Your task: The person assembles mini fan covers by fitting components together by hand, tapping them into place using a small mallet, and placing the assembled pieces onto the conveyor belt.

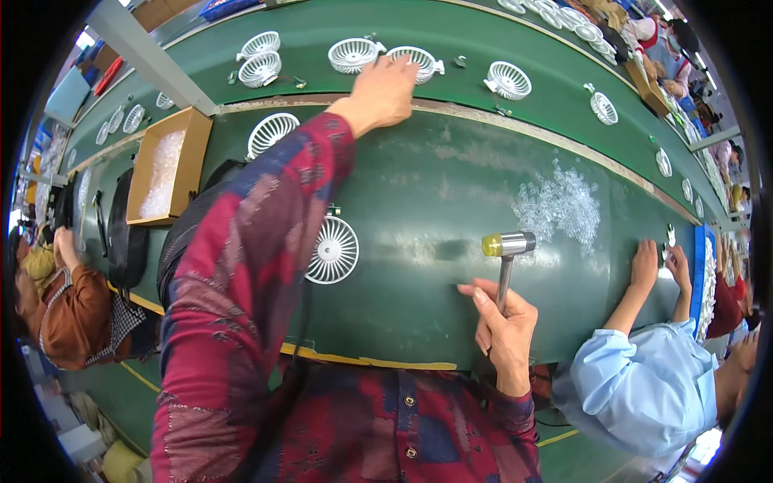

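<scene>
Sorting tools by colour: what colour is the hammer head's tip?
Yellow, on the left end of the hammer held in the right hand; head view.

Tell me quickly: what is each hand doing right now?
Left hand: reaching out onto a white fan grille on the conveyor belt; whether it grips cannot be told.
Right hand: closed around the handle of a small mallet.

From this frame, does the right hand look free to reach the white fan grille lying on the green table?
Probably not straight away: the right hand is closed around a small mallet. The fan grille lies bare beside the left sleeve, with nothing on the table between them.
</scene>
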`<state>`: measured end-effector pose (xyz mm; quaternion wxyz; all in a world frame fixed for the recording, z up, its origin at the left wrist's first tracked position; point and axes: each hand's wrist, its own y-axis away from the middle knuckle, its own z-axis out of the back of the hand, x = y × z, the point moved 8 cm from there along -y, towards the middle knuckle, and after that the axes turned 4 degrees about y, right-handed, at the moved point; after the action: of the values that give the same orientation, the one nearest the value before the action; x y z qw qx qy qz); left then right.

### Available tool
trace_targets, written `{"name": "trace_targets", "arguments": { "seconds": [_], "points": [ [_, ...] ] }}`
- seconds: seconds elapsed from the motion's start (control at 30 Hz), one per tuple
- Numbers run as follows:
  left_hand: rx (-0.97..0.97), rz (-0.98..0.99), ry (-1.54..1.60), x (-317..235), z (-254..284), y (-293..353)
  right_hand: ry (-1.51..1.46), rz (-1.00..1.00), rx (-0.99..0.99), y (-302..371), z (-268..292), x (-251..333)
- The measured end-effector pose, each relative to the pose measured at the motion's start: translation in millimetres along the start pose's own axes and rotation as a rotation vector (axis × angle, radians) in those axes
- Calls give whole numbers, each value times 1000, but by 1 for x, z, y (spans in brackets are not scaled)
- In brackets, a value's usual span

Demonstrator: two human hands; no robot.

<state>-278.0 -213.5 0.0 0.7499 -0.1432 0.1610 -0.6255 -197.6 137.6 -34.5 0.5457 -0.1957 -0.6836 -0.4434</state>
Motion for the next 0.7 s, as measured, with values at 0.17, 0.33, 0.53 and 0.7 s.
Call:
{"name": "trace_targets", "arguments": {
  "seconds": [0.17,0.33,0.53,0.7],
  "points": [
    [215,-7,-218,-15,-19,-17,49,-5,5,1,3,-3],
    [82,106,241,-52,19,0,49,37,-30,2,5,1],
    [55,276,1232,-135,65,81,92,325,-227,7,4,38],
    [399,650,2100,-184,68,140,259,389,-97,15,-19,46]
  ]
}}
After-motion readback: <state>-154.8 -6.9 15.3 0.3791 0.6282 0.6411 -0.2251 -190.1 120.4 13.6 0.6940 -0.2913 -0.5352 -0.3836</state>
